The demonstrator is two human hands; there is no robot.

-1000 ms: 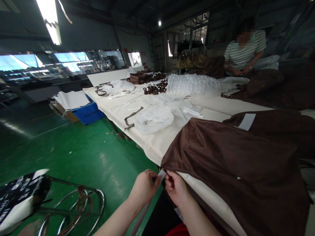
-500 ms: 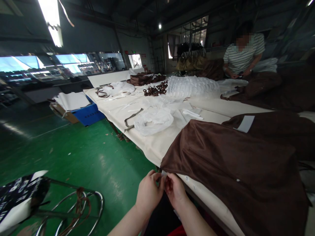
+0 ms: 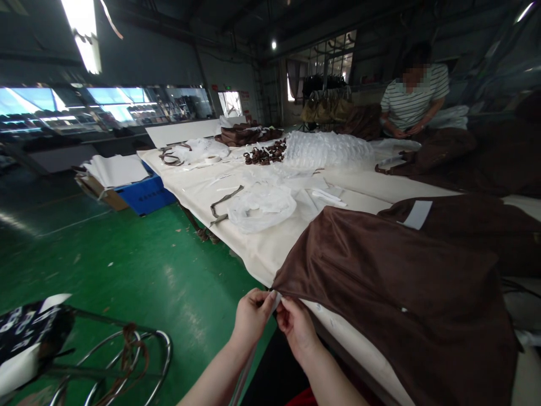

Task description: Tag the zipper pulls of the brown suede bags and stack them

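Note:
A large brown bag (image 3: 380, 270) lies on the near part of the table, its near left corner at the table's edge. At that corner my left hand (image 3: 253, 313) pinches a small white strip (image 3: 276, 300) between thumb and fingers. My right hand (image 3: 296, 321) is closed close beside it, fingertips on the other side of the same strip. The fingers partly cover the strip and the bag's corner, so how the two are joined is hidden.
On the cream-covered table (image 3: 198, 194) are a clear plastic bag (image 3: 262, 208), a grey strap (image 3: 222, 206) and bubble wrap (image 3: 327, 149). A blue box (image 3: 147, 194) and a metal-framed stool (image 3: 164, 349) stand on the green floor. Across the table sits a person (image 3: 414, 101) in a striped shirt.
The view has shifted slightly. My hands stay at the bag's corner; the white strip is now tilted and shows more clearly between my fingers.

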